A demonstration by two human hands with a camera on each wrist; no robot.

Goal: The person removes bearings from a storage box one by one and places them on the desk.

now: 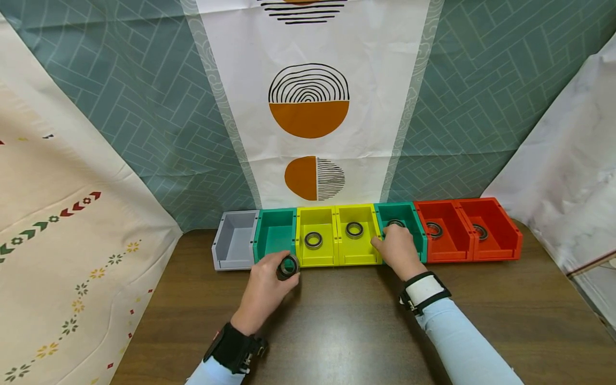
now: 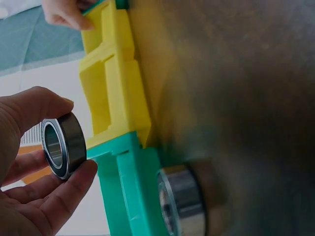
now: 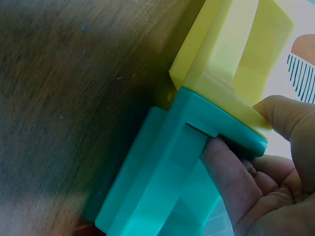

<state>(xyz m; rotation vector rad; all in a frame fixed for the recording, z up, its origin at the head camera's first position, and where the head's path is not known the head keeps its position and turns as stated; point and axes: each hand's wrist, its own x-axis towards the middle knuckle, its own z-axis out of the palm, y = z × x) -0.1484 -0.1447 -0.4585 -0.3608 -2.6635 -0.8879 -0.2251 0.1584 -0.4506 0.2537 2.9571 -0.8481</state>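
The left green plastic bin [image 1: 274, 230] stands at the back of the brown wood-grain table [image 1: 327, 337]. Directly left of it is a grey plastic bin [image 1: 239, 230]; rightward run two yellow plastic bins [image 1: 317, 218], a second green plastic bin [image 1: 420, 240] and two red plastic bins [image 1: 445, 214], each of these five containing a round metal bearing [image 1: 354, 237]. Before the left green bin lies a loose round metal bearing [image 2: 189, 199], near one in the left hand [image 1: 264, 289]. Behind it hangs a patterned fabric backdrop [image 1: 159, 107].

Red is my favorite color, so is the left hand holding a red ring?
No, the left hand holds a black and silver ring.
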